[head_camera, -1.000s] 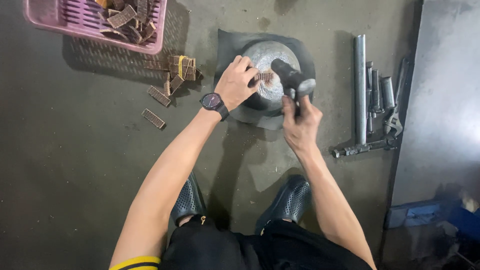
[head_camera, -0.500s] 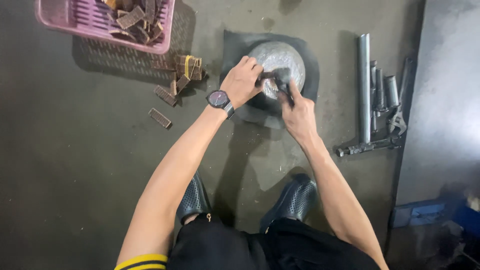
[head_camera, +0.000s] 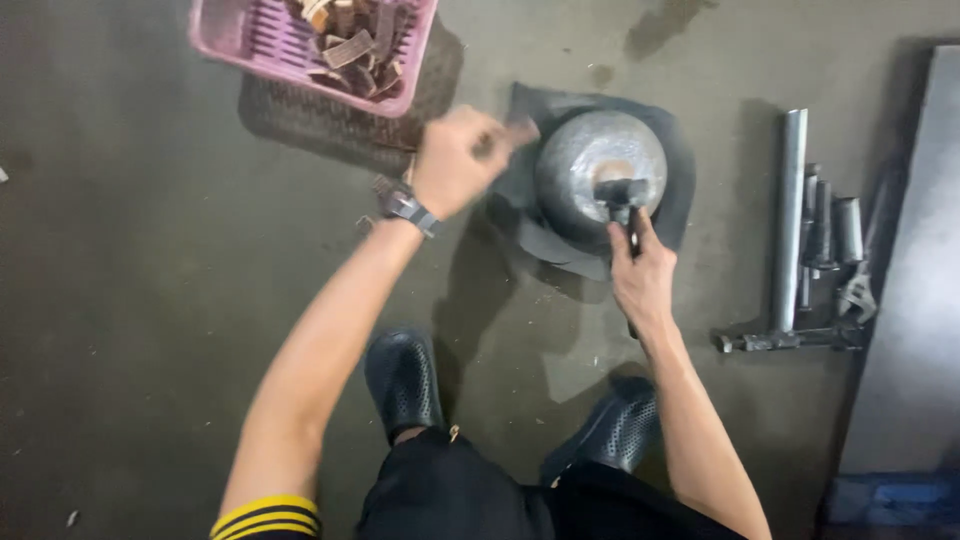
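- On the concrete floor (head_camera: 150, 330), seen from the head camera, a person squats over a round grey metal block (head_camera: 598, 170) that sits on a dark rubber mat (head_camera: 675, 215).
- The right hand (head_camera: 640, 275) reaches forward from the lower right, arm nearly straight, its grip wrapped tight round the handle of a small hammer (head_camera: 622, 200).
- The hammer's long axis runs away from the person, handle towards the body, and its dark head lies crosswise on the near part of the block.
- The left hand (head_camera: 460, 160) is stretched out to the block's left edge, wrist bearing a dark watch (head_camera: 405, 205); the fingers are curled into a narrow grip, pinching a small brownish piece (head_camera: 520, 130) that is blurred and hard to make out.
- A pink plastic basket (head_camera: 250, 40) of brown pieces stands beyond the left hand, near the mat.
- Grey metal pipes (head_camera: 792, 220) lie well to the right, pointing away from the person.
- Two black shoes (head_camera: 405, 380) rest below the mat.
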